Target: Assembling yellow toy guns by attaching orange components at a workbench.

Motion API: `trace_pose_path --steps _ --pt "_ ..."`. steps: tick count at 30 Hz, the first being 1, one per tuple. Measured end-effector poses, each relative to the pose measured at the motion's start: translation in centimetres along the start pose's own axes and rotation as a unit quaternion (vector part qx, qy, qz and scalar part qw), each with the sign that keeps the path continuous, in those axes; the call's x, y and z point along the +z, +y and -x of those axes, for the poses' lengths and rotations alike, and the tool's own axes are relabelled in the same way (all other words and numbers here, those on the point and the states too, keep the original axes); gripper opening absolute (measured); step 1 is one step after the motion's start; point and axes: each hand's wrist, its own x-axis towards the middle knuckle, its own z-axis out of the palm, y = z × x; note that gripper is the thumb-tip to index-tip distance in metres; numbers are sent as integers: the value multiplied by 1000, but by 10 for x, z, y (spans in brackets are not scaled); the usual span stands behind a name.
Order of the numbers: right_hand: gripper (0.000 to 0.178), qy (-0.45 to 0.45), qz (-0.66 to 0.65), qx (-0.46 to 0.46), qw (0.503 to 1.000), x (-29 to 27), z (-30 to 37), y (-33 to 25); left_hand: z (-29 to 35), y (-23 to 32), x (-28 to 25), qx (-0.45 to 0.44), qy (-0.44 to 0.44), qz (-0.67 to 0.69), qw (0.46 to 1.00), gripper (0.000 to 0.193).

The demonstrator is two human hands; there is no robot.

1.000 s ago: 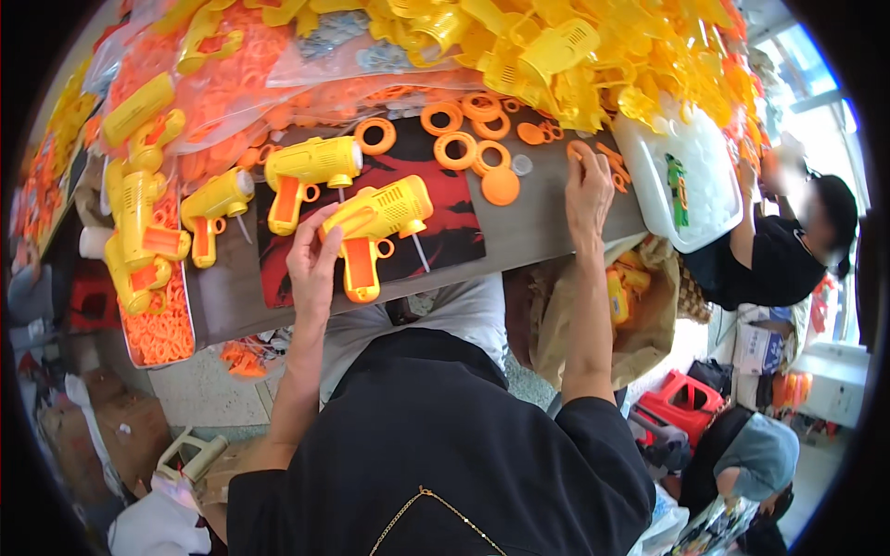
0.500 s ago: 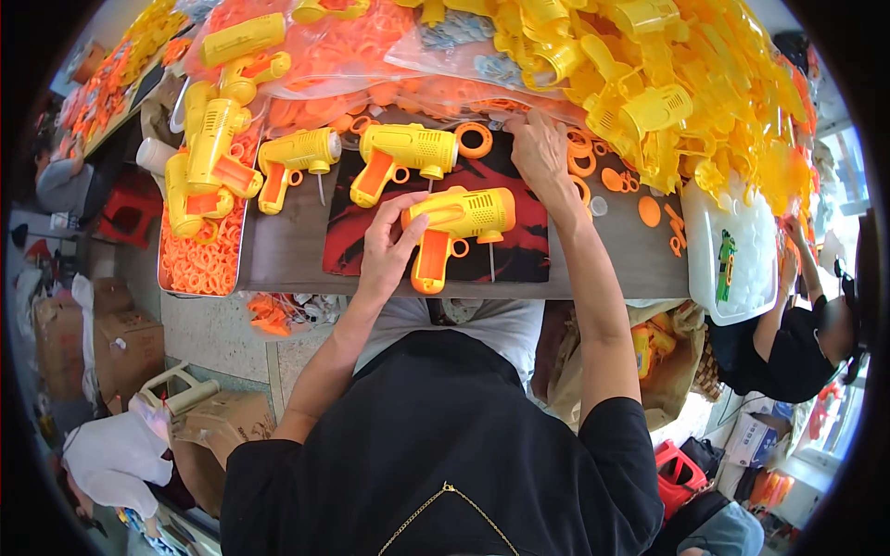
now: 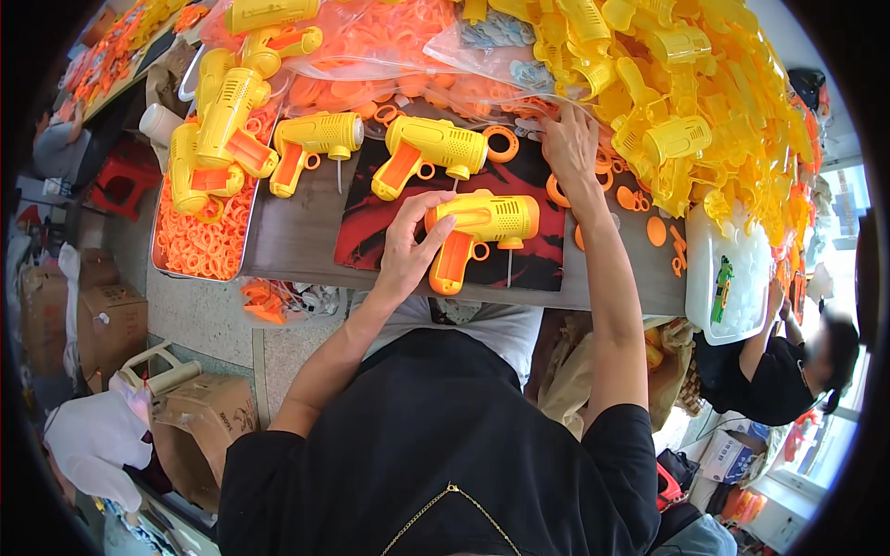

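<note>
My left hand is closed round the rear of a yellow toy gun with an orange inner grip and a small orange ring trigger. The gun's barrel points right, and a thin pale tube hangs below it. My right hand reaches to the far side of the table, by the edge of a clear plastic bag. Its fingers look stretched and apart among small parts, with the tips partly hidden. A second toy gun lies just beyond the held one, beside an orange ring.
A heap of yellow shells rises at the far right. Another toy gun lies left of the mat. More guns lie on a tray of orange rings. A white bin stands right, near a co-worker.
The whole view has shifted slightly. My right hand has moved a little farther toward the bag's edge. The left hand still holds the toy gun in the same pose.
</note>
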Motion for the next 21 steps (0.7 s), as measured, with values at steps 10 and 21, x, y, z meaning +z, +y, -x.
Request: trace_pose_path --steps 10,21 --pt "14 4 -54 55 997 -9 16 -9 3 40 -1 124 75 -175 974 37" --pt "24 -107 -627 300 711 -54 48 -13 -118 49 48 251 -6 -250 935 24"
